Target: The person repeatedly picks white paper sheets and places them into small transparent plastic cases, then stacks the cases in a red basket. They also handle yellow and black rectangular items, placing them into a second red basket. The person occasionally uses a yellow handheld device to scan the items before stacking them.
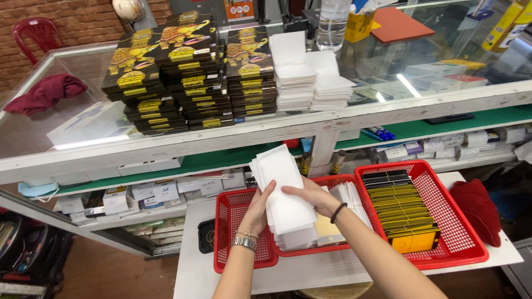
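Glass counter (166, 138), white sleeve stack (285, 194) lengthwise away

Fanned white sleeve stack (284, 196), upright

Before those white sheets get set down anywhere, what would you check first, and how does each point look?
1. Both hands on the stack: ok. The left hand holds its left edge and the right hand lies on its right side.
2. Stack of white sheets squared up: not ok; the sheets are fanned at the top.
3. Room in the left red basket: ok; its mesh floor shows bare.
4. Room in the middle basket: not ok; white sheets and a pale card already lie there.
5. Right basket: not ok; it is filled with black and yellow packs.
6. How many sheets are held: cannot tell.
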